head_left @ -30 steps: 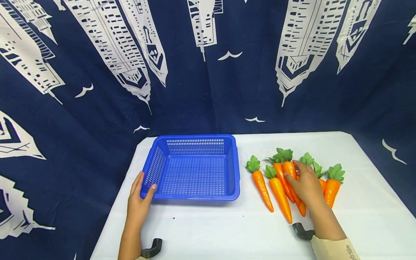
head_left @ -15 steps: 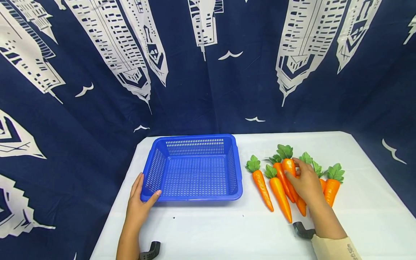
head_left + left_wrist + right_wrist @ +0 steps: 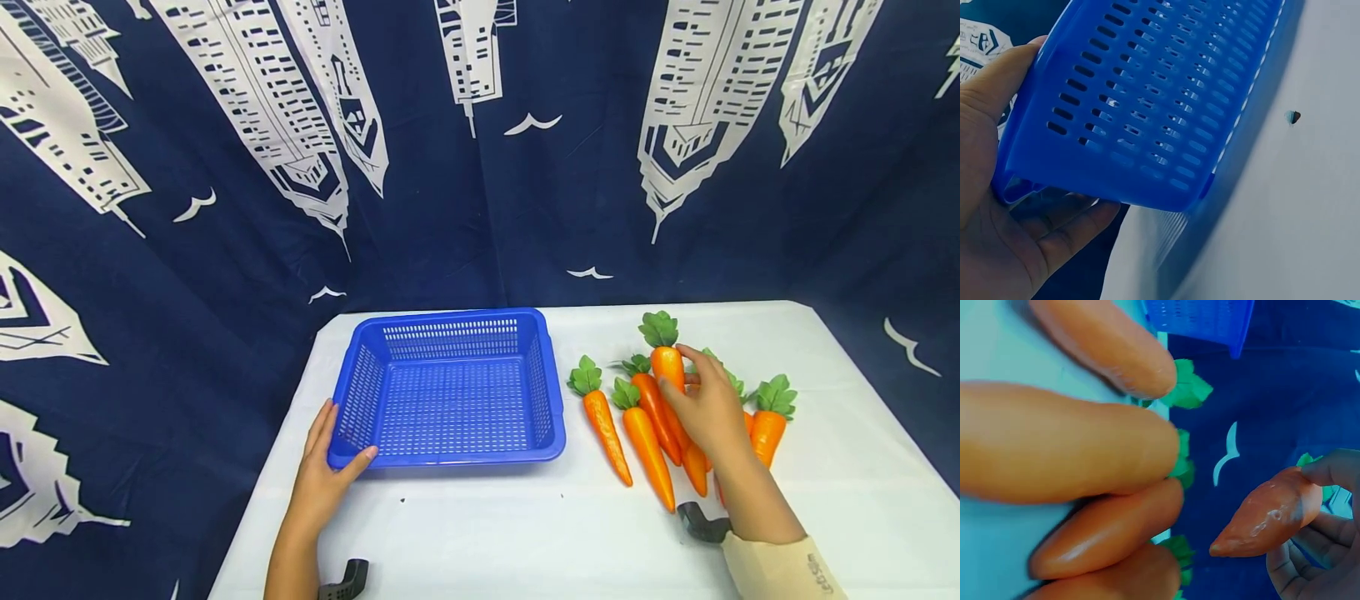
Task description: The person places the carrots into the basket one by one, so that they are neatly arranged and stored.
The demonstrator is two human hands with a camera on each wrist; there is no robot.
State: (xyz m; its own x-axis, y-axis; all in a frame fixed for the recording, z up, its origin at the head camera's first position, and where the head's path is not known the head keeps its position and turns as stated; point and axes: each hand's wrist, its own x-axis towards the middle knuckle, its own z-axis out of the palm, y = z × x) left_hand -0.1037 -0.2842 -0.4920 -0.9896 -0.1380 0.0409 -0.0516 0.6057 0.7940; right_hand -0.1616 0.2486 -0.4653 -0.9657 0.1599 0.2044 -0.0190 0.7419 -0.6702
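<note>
Orange and shiny, the lifted carrot (image 3: 667, 371) sits in the curled fingers of the right hand (image 3: 708, 414) in the head view, up above the other carrots (image 3: 645, 433) on the white table (image 3: 487, 533). The left hand (image 3: 322, 475) holds the near corner of the blue basket (image 3: 450, 387). To do this well, I think the hand should keep its grip snug and go straight across to the basket.

In the left wrist view, the thumb (image 3: 997, 81) and fingers (image 3: 1069, 234) wrap round the basket corner (image 3: 1029, 181). Keeping it steady looks smart.

In the right wrist view, the fingers (image 3: 1329, 481) pinch the carrot's leafy end, with its tip (image 3: 1222, 547) hanging free. A firmer hold would probably stop it wobbling.
</note>
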